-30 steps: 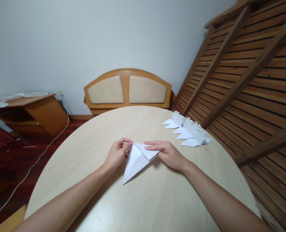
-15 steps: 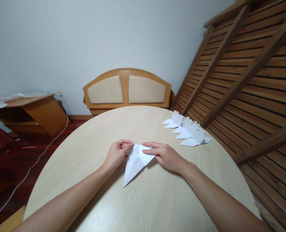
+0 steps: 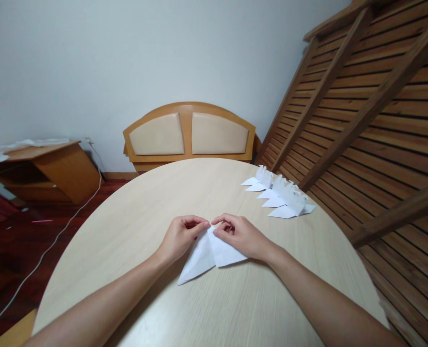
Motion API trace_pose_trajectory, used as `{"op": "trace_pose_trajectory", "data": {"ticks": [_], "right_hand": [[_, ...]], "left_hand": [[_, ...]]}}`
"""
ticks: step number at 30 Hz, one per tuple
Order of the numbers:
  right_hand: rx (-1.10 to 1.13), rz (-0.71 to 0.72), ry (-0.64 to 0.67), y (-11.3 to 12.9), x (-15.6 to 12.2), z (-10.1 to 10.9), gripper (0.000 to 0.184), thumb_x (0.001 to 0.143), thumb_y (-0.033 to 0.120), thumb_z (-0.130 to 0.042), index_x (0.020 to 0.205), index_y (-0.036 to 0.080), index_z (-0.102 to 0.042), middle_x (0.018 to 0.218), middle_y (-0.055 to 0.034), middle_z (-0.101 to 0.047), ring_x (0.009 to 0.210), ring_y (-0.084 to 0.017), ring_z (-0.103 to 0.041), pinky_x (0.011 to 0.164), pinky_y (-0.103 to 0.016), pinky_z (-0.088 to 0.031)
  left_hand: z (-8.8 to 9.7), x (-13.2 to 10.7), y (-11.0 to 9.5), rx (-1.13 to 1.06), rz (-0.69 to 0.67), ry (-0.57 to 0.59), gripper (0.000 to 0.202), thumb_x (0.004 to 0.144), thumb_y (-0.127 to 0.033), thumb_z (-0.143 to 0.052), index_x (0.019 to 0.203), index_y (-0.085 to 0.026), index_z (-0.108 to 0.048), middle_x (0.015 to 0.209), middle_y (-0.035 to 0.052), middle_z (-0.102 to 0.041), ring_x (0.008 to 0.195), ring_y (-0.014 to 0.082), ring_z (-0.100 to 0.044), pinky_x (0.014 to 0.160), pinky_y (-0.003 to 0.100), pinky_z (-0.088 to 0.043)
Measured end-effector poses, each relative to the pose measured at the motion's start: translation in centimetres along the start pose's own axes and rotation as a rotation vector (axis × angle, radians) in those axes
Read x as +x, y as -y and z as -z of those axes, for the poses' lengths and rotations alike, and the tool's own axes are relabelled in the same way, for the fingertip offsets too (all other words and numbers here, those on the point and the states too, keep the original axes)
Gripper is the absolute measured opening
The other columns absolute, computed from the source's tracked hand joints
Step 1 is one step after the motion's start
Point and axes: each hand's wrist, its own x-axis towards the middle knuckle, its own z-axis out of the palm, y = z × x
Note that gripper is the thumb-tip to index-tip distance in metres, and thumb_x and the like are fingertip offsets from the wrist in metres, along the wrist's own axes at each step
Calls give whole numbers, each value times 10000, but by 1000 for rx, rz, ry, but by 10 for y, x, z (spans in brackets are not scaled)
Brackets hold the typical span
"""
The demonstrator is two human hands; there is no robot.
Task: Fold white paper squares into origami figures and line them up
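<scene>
A folded piece of white paper (image 3: 201,258) lies near the middle of the round table (image 3: 156,197), its two wide flaps pointing toward me and a crease between them. My left hand (image 3: 181,238) pinches its upper left part between thumb and fingertips. On the upper right part, my right hand (image 3: 240,236) is closed, thumb on the paper and forefinger bent close to the left fingertips. The fingers partly cover the paper's far tip. To the right stand several folded white paper birds (image 3: 286,197) in a row, wings spread.
Beyond the table a wooden headboard (image 3: 188,130) with cream panels stands against the wall. A slatted wooden frame (image 3: 361,120) leans along the right. At left are a low wooden cabinet (image 3: 65,168) and a white cable (image 3: 60,236) on the dark floor.
The paper's right flap has swung down and spread wider toward me. My right hand has bent its fingers and drawn in; both hands' fingertips are now closer together at the paper's top.
</scene>
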Motion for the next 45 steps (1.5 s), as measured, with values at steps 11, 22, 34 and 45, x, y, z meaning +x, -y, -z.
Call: {"op": "trace_pose_trajectory", "data": {"ticks": [11, 22, 34, 45], "right_hand": [[-68, -19, -4, -6, 4, 13, 296, 955, 414, -567, 978, 186, -754, 885, -41, -731, 744, -154, -596, 623, -255, -389], [-179, -40, -178, -12, 4, 32, 290, 897, 461, -644, 917, 191, -750, 548, 58, -403, 521, -110, -355, 508, -258, -209], [368, -128, -237, -12, 11, 12, 472, 808, 505, -720, 1143, 205, -574, 1103, -105, -672, 928, -215, -663, 786, -355, -511], [474, -107, -193, -5, 11, -7, 409, 755, 449, -775, 1018, 156, -663, 977, -123, -764, 908, -260, -721, 847, -412, -538]], "left_hand": [[12, 9, 1, 7, 134, -97, 331, 675, -441, -788, 765, -127, -733, 661, 53, -664, 560, 135, -544, 529, 243, -379], [20, 12, 4, -44, 240, -74, 314, 671, -414, -804, 796, -141, -708, 715, 57, -691, 604, 138, -592, 548, 228, -406], [20, 17, 3, -364, 168, -257, 345, 621, -339, -868, 810, -133, -665, 713, -5, -624, 593, 82, -551, 545, 182, -487], [12, 13, 4, -435, 121, -131, 412, 619, -389, -898, 811, -135, -635, 716, 0, -643, 647, 92, -602, 650, 203, -549]]}}
